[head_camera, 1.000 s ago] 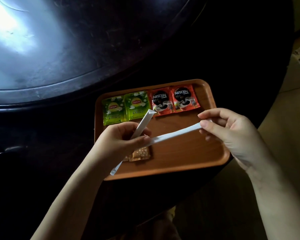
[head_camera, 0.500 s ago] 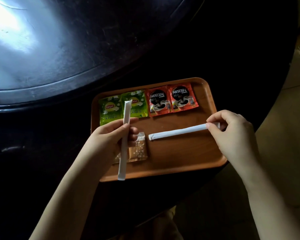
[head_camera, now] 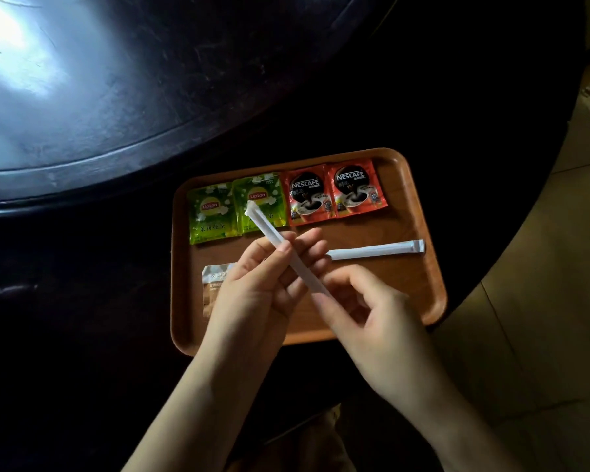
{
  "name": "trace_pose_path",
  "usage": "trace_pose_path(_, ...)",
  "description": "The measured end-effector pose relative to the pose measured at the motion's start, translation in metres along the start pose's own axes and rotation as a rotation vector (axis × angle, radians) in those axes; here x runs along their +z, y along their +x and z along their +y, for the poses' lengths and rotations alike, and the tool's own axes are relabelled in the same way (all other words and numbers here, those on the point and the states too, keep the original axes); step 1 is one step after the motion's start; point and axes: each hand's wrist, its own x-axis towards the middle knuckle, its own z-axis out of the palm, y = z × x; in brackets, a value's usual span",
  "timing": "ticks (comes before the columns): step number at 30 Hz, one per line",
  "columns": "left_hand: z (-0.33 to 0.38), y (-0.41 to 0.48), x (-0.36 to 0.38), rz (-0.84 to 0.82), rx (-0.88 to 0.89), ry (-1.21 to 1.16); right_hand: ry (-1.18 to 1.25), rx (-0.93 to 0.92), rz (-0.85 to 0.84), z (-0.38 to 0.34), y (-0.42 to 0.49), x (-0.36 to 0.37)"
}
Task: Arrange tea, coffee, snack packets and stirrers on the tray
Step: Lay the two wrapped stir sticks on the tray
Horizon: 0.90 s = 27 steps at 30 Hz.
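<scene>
A brown wooden tray (head_camera: 419, 294) lies on the dark table. Along its far side are two green Lipton tea packets (head_camera: 212, 214) (head_camera: 269, 199) and two red Nescafe coffee packets (head_camera: 309, 195) (head_camera: 356, 190). One white paper-wrapped stirrer (head_camera: 377, 250) lies flat across the tray's right half. A clear snack packet (head_camera: 215, 284) lies at the near left, partly hidden by my left hand. My left hand (head_camera: 263, 284) and my right hand (head_camera: 365, 315) both grip a second wrapped stirrer (head_camera: 269, 229), held slanted above the tray.
The tray sits near the rounded edge of the dark round table (head_camera: 82, 301), whose raised centre disc (head_camera: 99, 80) reflects bright light at upper left. Tiled floor (head_camera: 542, 335) shows to the right.
My right hand let go of the first stirrer, which now lies on the tray, and moved left to grip the lower end of the stirrer in my left hand.
</scene>
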Motion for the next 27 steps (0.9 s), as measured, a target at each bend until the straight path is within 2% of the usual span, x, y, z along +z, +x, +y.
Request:
trace_pose_path(4,-0.004,-0.002,-0.002,0.029,0.059,0.068,0.324,0.158,0.132,0.016,-0.005,-0.015)
trace_pose_path(8,-0.001,-0.007,-0.012,0.141,0.161,0.426,0.343,0.204,0.199,0.029,-0.002,-0.032)
trace_pose_path(11,-0.003,-0.011,-0.018,0.203,0.219,0.583,0.154,0.127,0.218,0.032,0.004,-0.045)
trace_pose_path(13,-0.006,-0.012,-0.019,0.215,0.207,0.567,-0.002,0.073,0.135,0.031,0.008,-0.051)
trace_pose_path(15,-0.009,-0.012,-0.02,0.219,0.188,0.542,-0.064,0.05,0.04,0.03,0.011,-0.056)
trace_pose_path(18,-0.012,-0.009,-0.021,0.213,0.21,0.605,-0.122,0.053,-0.003,0.033,0.017,-0.064)
trace_pose_path(23,0.009,0.002,-0.04,0.288,0.515,1.007,-0.375,0.009,0.016,0.038,0.023,-0.069)
trace_pose_path(27,0.033,0.008,-0.071,0.486,0.639,1.162,-0.586,-0.028,0.065,0.041,0.029,-0.062)
